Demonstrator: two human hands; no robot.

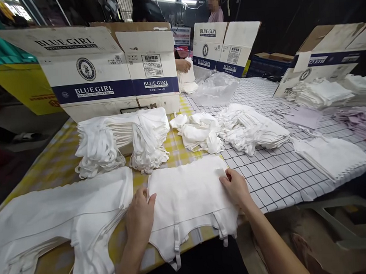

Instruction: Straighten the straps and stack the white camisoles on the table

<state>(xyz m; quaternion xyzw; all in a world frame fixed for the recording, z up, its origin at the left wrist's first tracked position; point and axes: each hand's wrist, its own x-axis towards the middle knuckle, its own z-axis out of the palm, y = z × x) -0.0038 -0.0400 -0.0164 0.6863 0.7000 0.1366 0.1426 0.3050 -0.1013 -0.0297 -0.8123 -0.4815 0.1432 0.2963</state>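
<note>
Both hands (187, 203) press flat (palms down) on white garment (188, 195).

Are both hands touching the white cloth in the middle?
Touching. The head view shows the left hand flat on the left edge of the white cloth, and the right hand pressing its right edge.

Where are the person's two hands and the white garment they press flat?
left hand (140, 217), head view, back of the hand.
right hand (236, 187), head view, back of the hand.
white garment (188, 195), head view, middle of the cloth.
</note>
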